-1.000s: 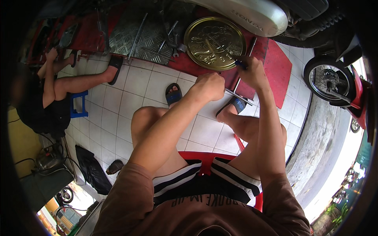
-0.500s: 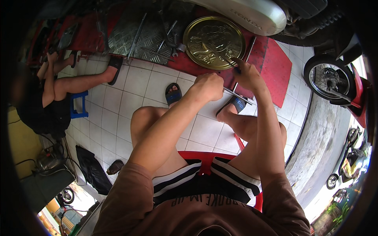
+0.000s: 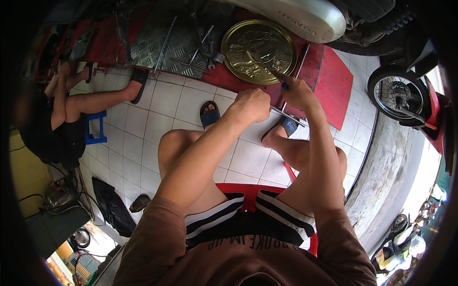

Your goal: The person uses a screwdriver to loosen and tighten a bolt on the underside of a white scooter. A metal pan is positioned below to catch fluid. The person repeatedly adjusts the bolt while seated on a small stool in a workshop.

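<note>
My left hand point(image 3: 253, 105) is closed in a fist beside the end of a metal bar point(image 3: 291, 117); what it grips is hidden. My right hand point(image 3: 300, 95) is closed on a blue-handled tool point(image 3: 285, 85), whose dark, slim tip reaches over a round, gold-coloured embossed tray point(image 3: 248, 45). The tray lies on a red metal platform point(image 3: 336, 95), beside a long silver rod point(image 3: 303, 59) and below a silver motorbike casing point(image 3: 315, 24).
Metal rods and wrenches point(image 3: 210, 62) lie on a tread plate point(image 3: 162, 38). At left, a person point(image 3: 71, 109) sits by a blue stool point(image 3: 95, 133). A red chair point(image 3: 224, 188) is beneath me. A motorbike wheel point(image 3: 391, 93) stands at right; a machine with hoses point(image 3: 57, 190) is lower left.
My right hand and its tool have shifted slightly to the left, with the tip further over the tray. My left hand is almost unmoved.
</note>
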A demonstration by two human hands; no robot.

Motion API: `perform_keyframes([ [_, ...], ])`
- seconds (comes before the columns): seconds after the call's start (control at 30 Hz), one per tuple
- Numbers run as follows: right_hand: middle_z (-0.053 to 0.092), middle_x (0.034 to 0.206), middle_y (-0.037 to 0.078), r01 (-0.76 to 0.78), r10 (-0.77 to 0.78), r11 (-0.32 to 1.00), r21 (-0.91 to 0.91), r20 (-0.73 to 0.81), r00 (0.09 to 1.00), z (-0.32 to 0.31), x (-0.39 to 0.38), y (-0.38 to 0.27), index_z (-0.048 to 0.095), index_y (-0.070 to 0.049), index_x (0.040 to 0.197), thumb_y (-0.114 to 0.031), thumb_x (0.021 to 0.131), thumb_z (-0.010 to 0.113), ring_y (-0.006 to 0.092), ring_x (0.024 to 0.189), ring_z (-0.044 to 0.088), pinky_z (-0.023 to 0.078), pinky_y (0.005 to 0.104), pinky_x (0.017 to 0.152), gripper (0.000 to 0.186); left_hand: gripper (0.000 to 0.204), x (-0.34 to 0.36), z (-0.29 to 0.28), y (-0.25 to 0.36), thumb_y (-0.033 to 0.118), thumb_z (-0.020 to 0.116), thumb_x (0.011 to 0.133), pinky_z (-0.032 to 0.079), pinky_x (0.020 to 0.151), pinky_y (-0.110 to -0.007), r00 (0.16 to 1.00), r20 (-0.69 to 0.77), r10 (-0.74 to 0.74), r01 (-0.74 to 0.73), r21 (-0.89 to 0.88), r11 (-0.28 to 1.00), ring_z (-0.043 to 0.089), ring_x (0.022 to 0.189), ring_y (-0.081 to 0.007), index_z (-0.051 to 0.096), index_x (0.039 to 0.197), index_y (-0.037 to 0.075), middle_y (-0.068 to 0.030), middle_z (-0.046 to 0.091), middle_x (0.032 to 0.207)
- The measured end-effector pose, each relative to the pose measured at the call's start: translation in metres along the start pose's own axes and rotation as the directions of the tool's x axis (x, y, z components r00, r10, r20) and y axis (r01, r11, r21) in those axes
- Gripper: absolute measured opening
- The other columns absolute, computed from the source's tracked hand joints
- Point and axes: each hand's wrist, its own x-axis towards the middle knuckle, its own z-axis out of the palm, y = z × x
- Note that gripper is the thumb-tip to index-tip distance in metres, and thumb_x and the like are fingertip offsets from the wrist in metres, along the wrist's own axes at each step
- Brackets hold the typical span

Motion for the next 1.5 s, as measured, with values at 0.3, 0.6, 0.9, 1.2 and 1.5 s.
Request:
perform_keyframes([
  [0.3,0.065,0.084,0.025,-0.009,0.012,0.998,0.063,-0.04,0.999,-0.003,-0.002,0.001,0.05,-0.022,0.136,-0.008,0.082,0.046,0.0355,0.074,0.067,0.053,0.0458,0.069,0.055,0.03,-0.002,-0.003,0.0,0.026,0.061,0.086,0.05,0.082,-0.046,1.0,-0.006,-0.006,0.006,-0.024,1.0,0.064,0.092,-0.0382,0.067,0.091,-0.003,-0.0236,0.067,0.09],
  [0.6,0.062,0.1,0.031,-0.219,0.222,0.97,0.109,-0.018,0.975,-0.006,0.001,0.01,0.049,-0.018,0.136,-0.008,0.076,0.043,0.0441,0.099,0.06,0.049,0.0505,0.088,0.062,0.03,-0.004,-0.005,0.002,0.025,0.06,0.087,0.05,0.083,-0.046,1.0,0.011,-0.021,0.021,-0.03,0.999,0.064,0.092,-0.0389,0.066,0.094,-0.003,-0.0238,0.067,0.092],
  [0.9,0.063,0.094,0.029,0.011,0.004,0.998,0.069,-0.202,0.979,-0.007,0.002,0.009,0.058,-0.014,0.127,-0.007,0.076,0.05,0.0421,0.093,0.062,0.05,0.0481,0.082,0.052,0.03,-0.001,0.0,0.0,0.025,0.06,0.086,0.051,0.081,-0.047,1.0,-0.006,0.001,-0.002,-0.012,1.0,0.064,0.09,-0.0389,0.067,0.092,-0.003,-0.0236,0.067,0.09],
  [1.2,0.064,0.095,0.028,-0.087,0.087,0.996,0.009,-0.047,0.995,-0.003,0.002,0.008,0.063,-0.009,0.117,-0.012,0.075,0.054,0.0415,0.095,0.062,0.051,0.0468,0.085,0.043,0.029,0.0,0.002,0.0,0.025,0.061,0.086,0.051,0.081,-0.046,1.0,-0.02,0.004,-0.004,-0.01,1.0,0.065,0.089,-0.0382,0.067,0.092,-0.002,-0.0234,0.067,0.089],
  [1.5,0.064,0.096,0.029,-0.067,0.064,0.996,-0.063,-0.048,0.997,-0.002,0.002,0.013,0.065,-0.008,0.114,-0.012,0.078,0.052,0.0417,0.095,0.062,0.051,0.0486,0.084,0.038,0.028,-0.002,0.001,0.002,0.024,0.061,0.086,0.051,0.081,-0.046,1.0,-0.009,0.002,-0.003,-0.013,1.0,0.065,0.09,-0.0385,0.067,0.091,-0.002,-0.0238,0.067,0.09],
])
